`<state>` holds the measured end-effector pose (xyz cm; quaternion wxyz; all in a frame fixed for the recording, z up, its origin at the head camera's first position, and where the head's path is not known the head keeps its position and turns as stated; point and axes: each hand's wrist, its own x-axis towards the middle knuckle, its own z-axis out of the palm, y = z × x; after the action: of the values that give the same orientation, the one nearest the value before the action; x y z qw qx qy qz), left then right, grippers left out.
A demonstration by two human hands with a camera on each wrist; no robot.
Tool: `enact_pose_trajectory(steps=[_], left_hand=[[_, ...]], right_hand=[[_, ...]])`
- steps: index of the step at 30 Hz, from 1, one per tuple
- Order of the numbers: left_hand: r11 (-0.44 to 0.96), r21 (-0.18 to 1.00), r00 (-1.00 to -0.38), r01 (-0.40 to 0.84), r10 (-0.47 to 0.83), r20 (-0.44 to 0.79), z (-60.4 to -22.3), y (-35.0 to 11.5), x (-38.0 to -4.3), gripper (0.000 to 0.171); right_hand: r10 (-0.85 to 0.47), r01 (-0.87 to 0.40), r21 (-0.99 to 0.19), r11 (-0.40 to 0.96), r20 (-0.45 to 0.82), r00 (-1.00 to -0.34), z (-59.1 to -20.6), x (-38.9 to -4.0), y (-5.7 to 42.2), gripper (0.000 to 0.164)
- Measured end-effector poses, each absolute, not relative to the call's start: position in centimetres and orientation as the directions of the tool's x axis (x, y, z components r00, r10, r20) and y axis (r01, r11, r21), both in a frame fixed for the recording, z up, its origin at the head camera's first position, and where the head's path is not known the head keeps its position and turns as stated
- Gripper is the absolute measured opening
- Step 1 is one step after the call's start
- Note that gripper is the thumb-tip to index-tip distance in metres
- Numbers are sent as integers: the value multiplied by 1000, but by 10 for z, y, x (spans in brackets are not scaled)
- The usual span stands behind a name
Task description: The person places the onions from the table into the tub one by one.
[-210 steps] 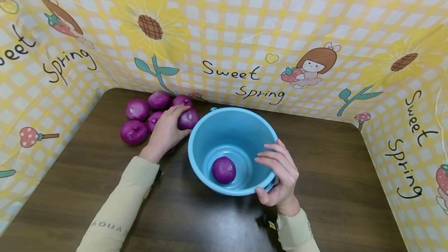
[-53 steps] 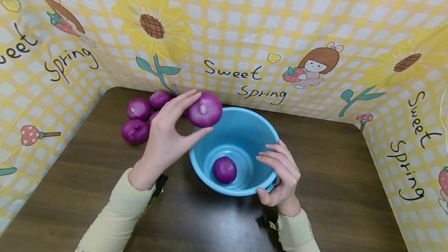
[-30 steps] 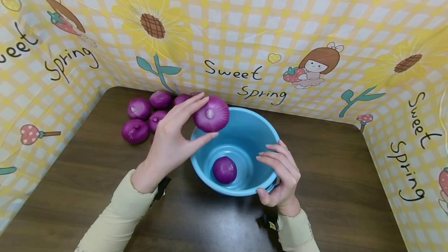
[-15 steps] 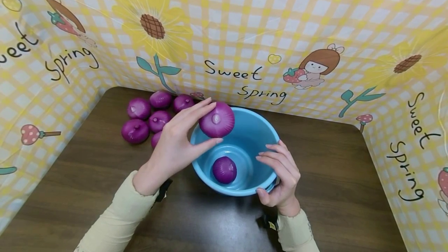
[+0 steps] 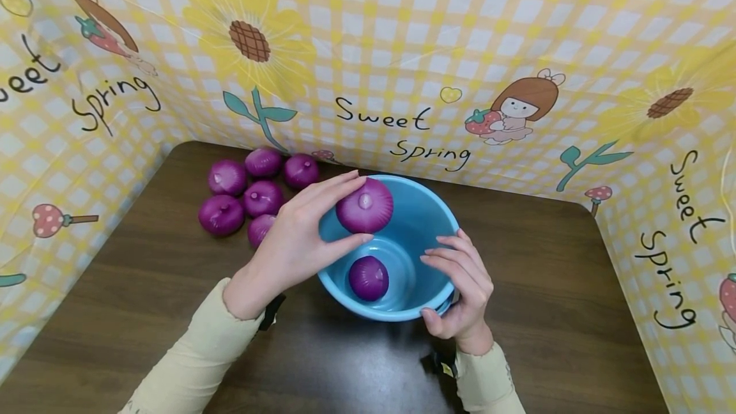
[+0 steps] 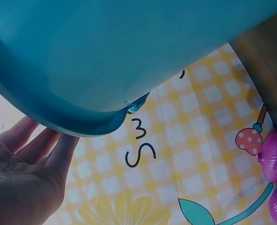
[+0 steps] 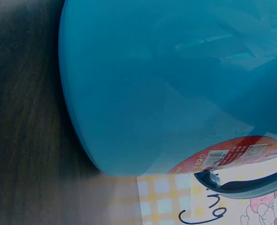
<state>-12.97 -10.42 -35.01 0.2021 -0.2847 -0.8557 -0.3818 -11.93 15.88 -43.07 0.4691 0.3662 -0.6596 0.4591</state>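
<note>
In the head view my left hand (image 5: 299, 232) holds a purple onion (image 5: 368, 204) between its fingers and thumb, over the left part of the blue bucket (image 5: 422, 209). Another onion (image 5: 368, 278) lies on the bucket's floor. My right hand (image 5: 466, 289) grips the bucket's right rim, thumb outside and fingers reaching inside. The left wrist view shows the left hand (image 6: 30, 173) by the bucket's rim (image 6: 82, 129), with its onion hidden behind the rim. In the right wrist view the bucket's outer wall (image 7: 143, 93) fills most of the picture, and the right hand is out of sight.
Several more onions (image 5: 263, 199) sit grouped on the brown wooden table (image 5: 546, 273), left of the bucket. A yellow checked cloth (image 5: 374, 50) walls in the back and sides. The bucket's handle (image 7: 246, 187) hangs at its side, near a red label (image 7: 227, 152).
The left hand has picked an onion from the group and brought it right over the bucket, lowering a little in the last second. The right hand and the bucket have stayed put.
</note>
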Motion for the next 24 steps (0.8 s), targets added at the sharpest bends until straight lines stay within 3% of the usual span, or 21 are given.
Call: enact_pose_trajectory(steps=[24], left_hand=[[546, 530, -754, 649, 368, 545, -353, -103, -134, 77]], right_hand=[[-103, -921, -278, 274, 943, -315, -428, -120, 164, 60]])
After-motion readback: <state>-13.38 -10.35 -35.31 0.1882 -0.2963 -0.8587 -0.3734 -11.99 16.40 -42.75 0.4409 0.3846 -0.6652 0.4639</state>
